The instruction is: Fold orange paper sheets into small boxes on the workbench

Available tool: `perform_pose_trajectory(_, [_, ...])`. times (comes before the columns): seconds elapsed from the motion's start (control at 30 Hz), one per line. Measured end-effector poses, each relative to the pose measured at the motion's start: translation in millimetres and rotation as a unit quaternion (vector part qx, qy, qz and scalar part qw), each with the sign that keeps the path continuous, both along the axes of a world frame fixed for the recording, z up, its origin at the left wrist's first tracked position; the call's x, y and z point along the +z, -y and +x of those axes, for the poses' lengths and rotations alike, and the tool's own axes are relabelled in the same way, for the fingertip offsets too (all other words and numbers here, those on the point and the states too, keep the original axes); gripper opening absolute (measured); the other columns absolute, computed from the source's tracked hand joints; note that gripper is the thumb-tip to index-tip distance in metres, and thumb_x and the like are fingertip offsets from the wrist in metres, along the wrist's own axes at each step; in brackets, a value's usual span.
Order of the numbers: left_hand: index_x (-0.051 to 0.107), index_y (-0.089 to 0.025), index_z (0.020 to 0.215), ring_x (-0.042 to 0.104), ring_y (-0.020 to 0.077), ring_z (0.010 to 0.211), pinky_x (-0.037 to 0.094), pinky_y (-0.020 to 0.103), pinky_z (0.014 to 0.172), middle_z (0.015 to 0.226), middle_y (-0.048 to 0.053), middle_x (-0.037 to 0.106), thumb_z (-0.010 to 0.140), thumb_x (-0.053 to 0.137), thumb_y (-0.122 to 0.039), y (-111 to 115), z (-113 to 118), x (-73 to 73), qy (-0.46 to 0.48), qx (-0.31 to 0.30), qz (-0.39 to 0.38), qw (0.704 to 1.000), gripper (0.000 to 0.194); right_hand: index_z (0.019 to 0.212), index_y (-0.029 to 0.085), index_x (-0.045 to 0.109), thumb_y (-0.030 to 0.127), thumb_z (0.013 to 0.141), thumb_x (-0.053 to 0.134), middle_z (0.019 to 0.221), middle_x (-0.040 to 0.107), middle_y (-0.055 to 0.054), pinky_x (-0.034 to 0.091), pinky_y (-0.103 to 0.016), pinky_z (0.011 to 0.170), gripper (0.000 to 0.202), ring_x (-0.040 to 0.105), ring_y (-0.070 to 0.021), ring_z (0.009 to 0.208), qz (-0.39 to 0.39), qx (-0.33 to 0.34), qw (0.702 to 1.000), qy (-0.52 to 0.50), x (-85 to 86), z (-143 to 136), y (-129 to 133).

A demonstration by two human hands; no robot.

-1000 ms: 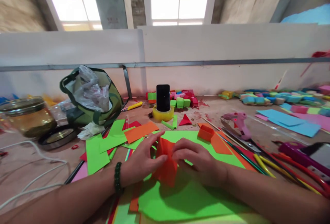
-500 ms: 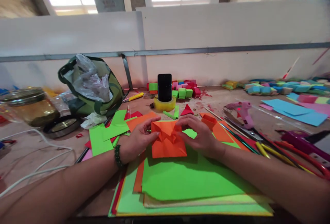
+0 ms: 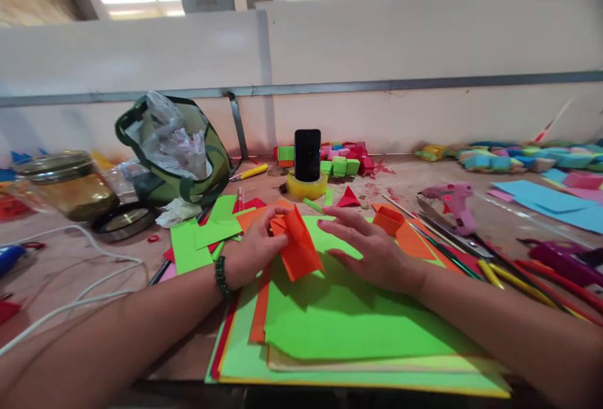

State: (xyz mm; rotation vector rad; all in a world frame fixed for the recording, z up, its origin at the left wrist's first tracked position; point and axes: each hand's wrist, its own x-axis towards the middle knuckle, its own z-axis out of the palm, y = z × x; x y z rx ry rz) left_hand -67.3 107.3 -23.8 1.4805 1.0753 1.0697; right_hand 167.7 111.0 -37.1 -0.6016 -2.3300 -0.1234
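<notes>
My left hand (image 3: 258, 242), with a dark beaded bracelet at the wrist, pinches a folded orange paper (image 3: 301, 247) between thumb and fingers. The paper is tilted, with creases and a raised flap. Just right of it, my right hand (image 3: 367, 247) hovers with fingers apart, holding nothing. Below both hands lies a stack of coloured sheets, a bright green sheet (image 3: 358, 321) on top. Beyond my right hand sit a small folded orange paper piece (image 3: 388, 219) and a red paper triangle (image 3: 348, 197).
A phone (image 3: 307, 154) stands in a yellow tape roll (image 3: 306, 188). On the left are a green bag (image 3: 211, 164), a glass jar (image 3: 66, 186) and a white cable (image 3: 101, 299). To the right lie a pink glue gun (image 3: 455, 201), scissors and a purple tool (image 3: 563, 261).
My right hand has let go of the folded orange paper and moved to the right, its fingers opening. The paper has turned and tilted in my left hand. The view has shifted slightly.
</notes>
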Motion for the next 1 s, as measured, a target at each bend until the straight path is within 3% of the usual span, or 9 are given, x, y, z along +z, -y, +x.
perform_pose_trajectory(0.17, [0.051, -0.014, 0.115, 0.052, 0.011, 0.058, 0.043, 0.024, 0.056, 0.078, -0.001, 0.062, 0.069, 0.062, -0.024, 7, 2, 7.6, -0.137, -0.009, 0.011, 0.99, 0.048, 0.126, 0.026, 0.056, 0.007, 0.087, 0.05, 0.138, 0.052, -0.012, 0.058, -0.029, 0.08, 0.044, 0.066, -0.0183, 0.103, 0.038, 0.014, 0.999, 0.036, 2.6, -5, 7])
perform_pose_trajectory(0.33, [0.041, -0.014, 0.131, 0.059, 0.0128, 0.073, 0.048, 0.024, 0.065, 0.086, 0.001, 0.063, 0.077, 0.063, -0.027, 7, 1, 3.8, -0.027, -0.058, -0.024, 0.998, 0.06, 0.094, 0.017, 0.065, 0.009, 0.089, 0.049, 0.104, 0.071, -0.011, 0.057, -0.024, 0.078, 0.019, 0.069, -0.0146, 0.091, -0.033, 0.088, 0.995, -0.03, 4.5, -4, 0])
perform_pose_trajectory(0.47, [0.031, -0.021, 0.144, 0.06, 0.0105, 0.068, 0.048, 0.022, 0.062, 0.085, 0.001, 0.063, 0.088, 0.05, -0.034, 1, -4, -4.2, -0.053, -0.023, 0.022, 0.998, 0.06, 0.093, 0.018, 0.064, 0.016, 0.09, 0.053, 0.095, 0.071, -0.011, 0.055, -0.033, 0.082, 0.012, 0.067, -0.0179, 0.092, -0.048, 0.072, 0.993, -0.084, 4.4, 3, -11])
perform_pose_trajectory(0.57, [0.032, -0.022, 0.145, 0.065, 0.0134, 0.073, 0.051, 0.024, 0.065, 0.085, 0.003, 0.067, 0.091, 0.043, -0.029, 0, -8, -5.5, -0.102, -0.077, 0.052, 0.99, 0.056, 0.093, 0.019, 0.065, 0.022, 0.091, 0.054, 0.094, 0.07, -0.009, 0.054, -0.034, 0.082, 0.012, 0.065, -0.0188, 0.092, -0.064, 0.056, 0.99, -0.113, 3.6, 7, -16])
perform_pose_trajectory(0.67, [0.049, -0.02, 0.133, 0.066, 0.0148, 0.081, 0.052, 0.024, 0.072, 0.096, 0.005, 0.07, 0.081, 0.052, -0.017, 3, -9, -2.8, -0.173, -0.126, 0.113, 0.97, 0.052, 0.094, 0.02, 0.067, 0.021, 0.091, 0.053, 0.095, 0.069, -0.009, 0.053, -0.033, 0.081, 0.014, 0.065, -0.018, 0.092, -0.066, 0.054, 0.989, -0.117, 2.3, 7, -16])
perform_pose_trajectory(0.77, [0.062, -0.016, 0.105, 0.064, 0.0136, 0.081, 0.052, 0.022, 0.073, 0.099, 0.006, 0.068, 0.072, 0.055, -0.008, 5, -7, -1.8, -0.183, -0.101, 0.187, 0.96, 0.035, 0.088, 0.02, 0.065, 0.016, 0.088, 0.055, 0.092, 0.069, -0.007, 0.053, -0.032, 0.08, 0.01, 0.065, -0.0175, 0.089, -0.059, 0.054, 0.987, -0.137, 1.2, 4, -12])
perform_pose_trajectory(0.87, [0.06, -0.015, 0.082, 0.061, 0.0123, 0.079, 0.051, 0.02, 0.072, 0.086, 0.003, 0.066, 0.068, 0.054, -0.003, 6, -5, -3.8, -0.192, -0.089, 0.214, 0.954, 0.019, 0.079, 0.02, 0.06, 0.014, 0.084, 0.06, 0.095, 0.066, -0.008, 0.053, -0.03, 0.078, 0.008, 0.064, -0.0175, 0.089, -0.052, 0.019, 0.986, -0.158, 1.3, 3, -10])
perform_pose_trajectory(1.0, [0.06, -0.015, 0.079, 0.06, 0.0112, 0.075, 0.05, 0.02, 0.072, 0.08, 0.001, 0.066, 0.067, 0.052, 0.001, 5, -5, -5.4, -0.184, -0.077, 0.21, 0.957, 0.021, 0.082, 0.02, 0.065, 0.014, 0.083, 0.06, 0.095, 0.063, -0.008, 0.053, -0.03, 0.079, 0.008, 0.063, -0.0181, 0.09, -0.027, 0.007, 0.991, -0.132, 2.7, 4, -10])
